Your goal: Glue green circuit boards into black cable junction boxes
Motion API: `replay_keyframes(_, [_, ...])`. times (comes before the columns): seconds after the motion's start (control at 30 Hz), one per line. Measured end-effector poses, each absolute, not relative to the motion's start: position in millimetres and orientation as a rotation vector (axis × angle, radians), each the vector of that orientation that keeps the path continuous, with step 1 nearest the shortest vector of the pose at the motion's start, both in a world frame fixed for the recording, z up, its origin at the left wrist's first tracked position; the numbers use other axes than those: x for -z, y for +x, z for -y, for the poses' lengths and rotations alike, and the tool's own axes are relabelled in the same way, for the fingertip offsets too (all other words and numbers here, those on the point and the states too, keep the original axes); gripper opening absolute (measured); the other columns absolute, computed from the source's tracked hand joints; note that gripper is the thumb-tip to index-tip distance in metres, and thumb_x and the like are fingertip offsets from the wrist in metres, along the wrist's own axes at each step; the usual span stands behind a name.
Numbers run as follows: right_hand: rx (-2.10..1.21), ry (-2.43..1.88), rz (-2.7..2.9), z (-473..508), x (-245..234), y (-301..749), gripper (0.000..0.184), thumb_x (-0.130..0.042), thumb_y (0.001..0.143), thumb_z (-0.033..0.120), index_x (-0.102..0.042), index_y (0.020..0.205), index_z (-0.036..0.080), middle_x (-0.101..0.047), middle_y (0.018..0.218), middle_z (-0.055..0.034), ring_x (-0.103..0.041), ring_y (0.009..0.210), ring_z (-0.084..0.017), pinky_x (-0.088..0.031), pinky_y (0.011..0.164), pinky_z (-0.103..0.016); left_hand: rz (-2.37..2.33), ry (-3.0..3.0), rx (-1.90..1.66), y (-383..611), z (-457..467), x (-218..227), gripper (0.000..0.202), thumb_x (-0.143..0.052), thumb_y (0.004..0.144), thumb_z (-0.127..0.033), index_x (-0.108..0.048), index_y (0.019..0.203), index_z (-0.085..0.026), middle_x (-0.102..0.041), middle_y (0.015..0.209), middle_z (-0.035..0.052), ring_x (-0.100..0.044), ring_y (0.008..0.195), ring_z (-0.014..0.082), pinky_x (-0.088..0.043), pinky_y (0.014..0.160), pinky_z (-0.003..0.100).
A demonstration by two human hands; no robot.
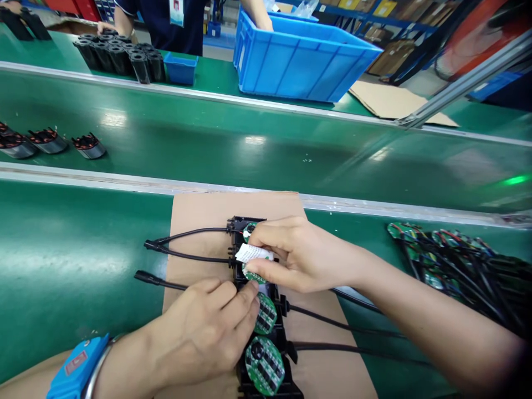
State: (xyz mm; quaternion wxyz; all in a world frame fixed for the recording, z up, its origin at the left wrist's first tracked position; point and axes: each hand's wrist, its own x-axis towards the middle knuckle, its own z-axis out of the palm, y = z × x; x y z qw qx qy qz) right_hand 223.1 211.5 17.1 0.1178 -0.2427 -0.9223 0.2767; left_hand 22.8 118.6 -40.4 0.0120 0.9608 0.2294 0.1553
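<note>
1. location: the white printed label (250, 253) lies between the thumb and forefinger of the right hand (301, 252), above the black holder (240, 224).
2. right fingers: curved around the label, thumb and forefinger apart at their tips; whether they clamp it cannot be told.
3. left hand (208, 327): fingers bunched together, tips beside the partly covered circuit board (254, 275); any grip there is hidden.
4. handling, label: probably very light, thin and easily creased; hold lightly by an edge.
5. handling, circuit boards (265, 366): presumably light, stiff and fragile; hold by the rim, off the components.
6. black cables (195, 257): likely flexible; avoid pulling.
</note>
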Motion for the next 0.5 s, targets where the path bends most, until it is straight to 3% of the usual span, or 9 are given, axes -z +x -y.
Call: replay_keyframes(0.5, [-0.793, -0.794, 2.762, -202.8, -34.2, 242.6, 0.015, -0.053, 0.087, 0.023, -0.056, 0.075, 0.015, -0.043, 0.060, 0.0037, -0.034, 0.051, -0.008, -0.026, 0.049, -0.023, -0.734, 3.013, -0.539, 22.5, -117.7, 44.4, 0.034, -0.042, 0.091, -0.010, -0.060, 0.119, -0.006, -0.062, 0.125, 0.0140, -0.060, 0.078, 0.0194, -0.052, 0.060, 0.032])
